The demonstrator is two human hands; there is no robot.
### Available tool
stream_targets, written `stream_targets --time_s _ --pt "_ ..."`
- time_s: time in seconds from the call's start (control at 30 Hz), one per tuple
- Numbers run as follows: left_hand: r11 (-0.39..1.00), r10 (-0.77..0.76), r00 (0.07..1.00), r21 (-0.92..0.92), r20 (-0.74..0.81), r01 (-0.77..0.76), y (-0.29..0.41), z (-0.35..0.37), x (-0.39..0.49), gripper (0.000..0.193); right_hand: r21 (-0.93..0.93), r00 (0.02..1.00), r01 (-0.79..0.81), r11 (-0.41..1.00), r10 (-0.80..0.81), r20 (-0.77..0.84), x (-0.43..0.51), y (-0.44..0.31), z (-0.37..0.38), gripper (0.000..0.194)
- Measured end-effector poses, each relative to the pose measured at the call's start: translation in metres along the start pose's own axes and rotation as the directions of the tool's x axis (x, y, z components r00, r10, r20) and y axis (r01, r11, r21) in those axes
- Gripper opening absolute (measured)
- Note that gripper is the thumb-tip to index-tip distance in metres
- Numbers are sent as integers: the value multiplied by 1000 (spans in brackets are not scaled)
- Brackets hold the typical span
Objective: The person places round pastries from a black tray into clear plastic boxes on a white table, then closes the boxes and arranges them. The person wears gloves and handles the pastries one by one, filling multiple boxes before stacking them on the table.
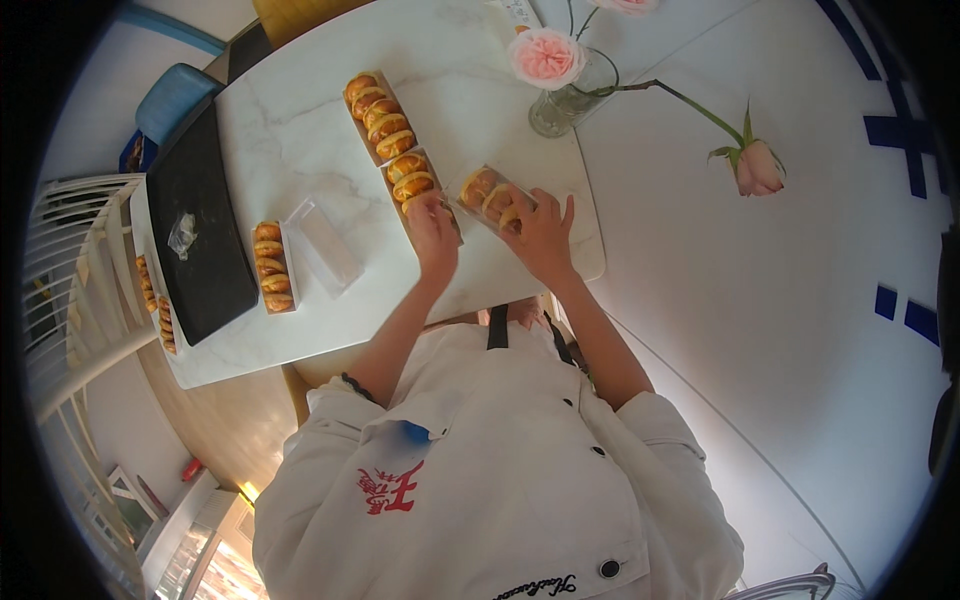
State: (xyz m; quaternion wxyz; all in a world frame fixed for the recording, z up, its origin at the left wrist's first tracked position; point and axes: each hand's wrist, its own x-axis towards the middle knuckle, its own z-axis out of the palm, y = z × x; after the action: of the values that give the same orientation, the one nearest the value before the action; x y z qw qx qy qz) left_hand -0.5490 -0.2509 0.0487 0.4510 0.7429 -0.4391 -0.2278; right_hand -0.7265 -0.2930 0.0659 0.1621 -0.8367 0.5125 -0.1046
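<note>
Several golden-brown filled pastries (410, 176) stand in a row in a narrow open box on the marble-patterned table (322, 105). My left hand (435, 232) reaches over this box, its fingertips at the pastries near the close end; whether they grip one is hidden. A second filled box (380, 116) adjoins its far end. To the right, my right hand (536, 229) rests with spread fingers on a shorter box of pastries (484, 187) that has a clear cover. Another open box of pastries (274, 267) lies at the left, beside an empty clear plastic lid (324, 246).
A black tray (199, 225) with crumpled clear plastic (182, 235) lies on the left, with more boxed pastries (166, 325) beyond it. A glass vase (553, 112) with pink roses (547, 58) stands at the far right near the wall. A white slatted chair (82, 300) adjoins the table's left side.
</note>
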Motion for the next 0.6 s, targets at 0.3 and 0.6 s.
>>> stream_targets --time_s 0.3,0.6 --pt "944 48 867 260 496 -201 -8 37 78 35 -137 992 -34 990 17 -126 -24 8 16 75" --pt "966 -189 771 255 608 35 -40 60 102 21 713 547 -473 -517 462 698 -92 51 39 43"
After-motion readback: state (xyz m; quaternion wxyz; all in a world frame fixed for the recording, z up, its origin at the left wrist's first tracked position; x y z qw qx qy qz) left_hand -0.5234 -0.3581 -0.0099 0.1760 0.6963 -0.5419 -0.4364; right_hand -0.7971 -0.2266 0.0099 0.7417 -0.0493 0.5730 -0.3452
